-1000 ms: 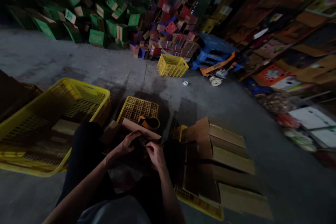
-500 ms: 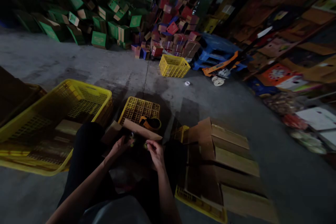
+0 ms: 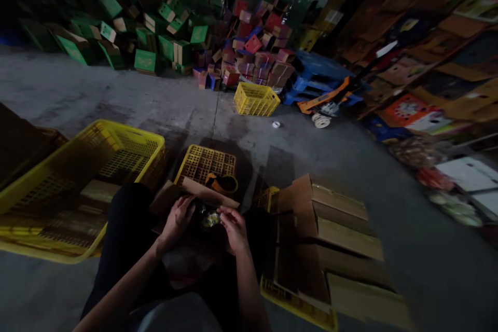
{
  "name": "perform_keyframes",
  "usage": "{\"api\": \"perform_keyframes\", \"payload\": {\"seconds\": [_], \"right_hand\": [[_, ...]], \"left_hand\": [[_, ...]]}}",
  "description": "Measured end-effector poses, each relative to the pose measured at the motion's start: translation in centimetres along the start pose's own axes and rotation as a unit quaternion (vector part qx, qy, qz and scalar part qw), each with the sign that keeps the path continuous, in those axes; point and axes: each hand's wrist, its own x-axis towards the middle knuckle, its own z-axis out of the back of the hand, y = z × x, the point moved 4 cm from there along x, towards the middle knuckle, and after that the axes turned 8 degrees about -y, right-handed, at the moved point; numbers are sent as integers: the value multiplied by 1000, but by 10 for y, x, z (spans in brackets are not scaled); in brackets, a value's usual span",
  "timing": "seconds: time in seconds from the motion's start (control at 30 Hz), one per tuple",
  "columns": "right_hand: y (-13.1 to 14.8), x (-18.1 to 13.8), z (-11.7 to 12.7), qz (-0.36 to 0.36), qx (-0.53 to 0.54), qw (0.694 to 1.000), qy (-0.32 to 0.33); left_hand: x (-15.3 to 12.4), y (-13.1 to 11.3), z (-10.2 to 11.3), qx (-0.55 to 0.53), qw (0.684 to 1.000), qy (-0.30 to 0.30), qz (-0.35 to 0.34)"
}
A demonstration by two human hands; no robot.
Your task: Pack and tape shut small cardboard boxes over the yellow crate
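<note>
I sit over an open cardboard box [image 3: 202, 194] on my lap, its far flap raised. My left hand [image 3: 178, 219] rests on the box's inside near its left flap, fingers curled. My right hand [image 3: 234, 227] pinches a small pale, shiny item [image 3: 211, 219] that lies between both hands; it is too dim to name. Just beyond the box stands a small yellow crate [image 3: 206, 162] turned over, with an orange tape roll [image 3: 222, 183] on it.
A big yellow crate [image 3: 42, 202] stands at my left with cardboard inside. Stacked flat cardboard boxes [image 3: 334, 228] lie at my right on another yellow crate [image 3: 295, 303]. Far off: a yellow basket [image 3: 256, 99], heaps of green [image 3: 155, 36] and red boxes [image 3: 257, 46], a blue pallet [image 3: 319, 75].
Both hands dropped a little lower into the box and came closer round the small shiny item. The view shifted slightly.
</note>
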Motion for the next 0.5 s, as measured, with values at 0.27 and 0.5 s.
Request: {"api": "perform_keyframes", "payload": {"seconds": [0.27,0.5], "right_hand": [[0,4,-8,-5,50,999,21],[-44,24,-13,64,-334,940,33]], "left_hand": [[-19,-39,1,-313,864,277,282],[-28,-14,-3,-441,776,220,394]]}}
